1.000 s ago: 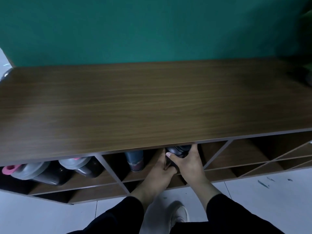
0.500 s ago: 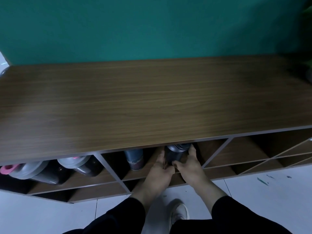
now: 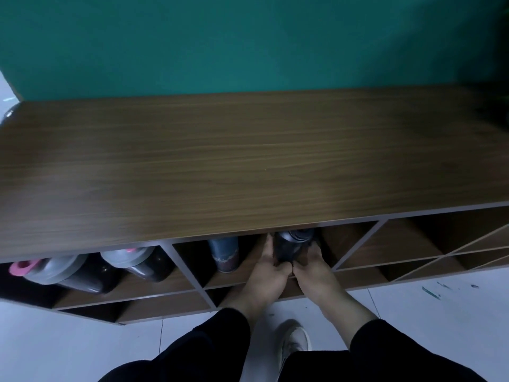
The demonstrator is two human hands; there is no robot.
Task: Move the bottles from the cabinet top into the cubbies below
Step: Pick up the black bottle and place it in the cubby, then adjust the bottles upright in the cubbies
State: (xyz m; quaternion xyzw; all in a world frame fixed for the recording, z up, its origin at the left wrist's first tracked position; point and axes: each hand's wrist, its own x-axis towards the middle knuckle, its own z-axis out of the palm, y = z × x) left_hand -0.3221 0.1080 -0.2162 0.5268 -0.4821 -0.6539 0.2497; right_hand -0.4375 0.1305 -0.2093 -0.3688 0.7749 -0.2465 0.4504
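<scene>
A dark bottle (image 3: pixel 291 243) with a grey lid stands in the middle cubby, its top hidden under the wooden cabinet top (image 3: pixel 248 161). My left hand (image 3: pixel 265 274) and my right hand (image 3: pixel 316 271) wrap its lower part from both sides, thumbs meeting in front. To its left in the same cubby stands a blue bottle (image 3: pixel 223 253) with a reddish base. In the left cubby lie two dark bottles with grey lids, one (image 3: pixel 137 261) near the divider and one (image 3: pixel 66 272) with a pink cap (image 3: pixel 23 267).
The cubbies to the right (image 3: pixel 399 244) have slanted dividers and hold nothing visible. A green wall rises behind the cabinet. White tiled floor (image 3: pixel 427 312) lies below, with my shoe (image 3: pixel 296 340) under my arms. Something dark sits at the top's far right edge.
The dark bottle has turned from tilted to upright in the cubby. Both hands slid down to its lower part and closed together around it.
</scene>
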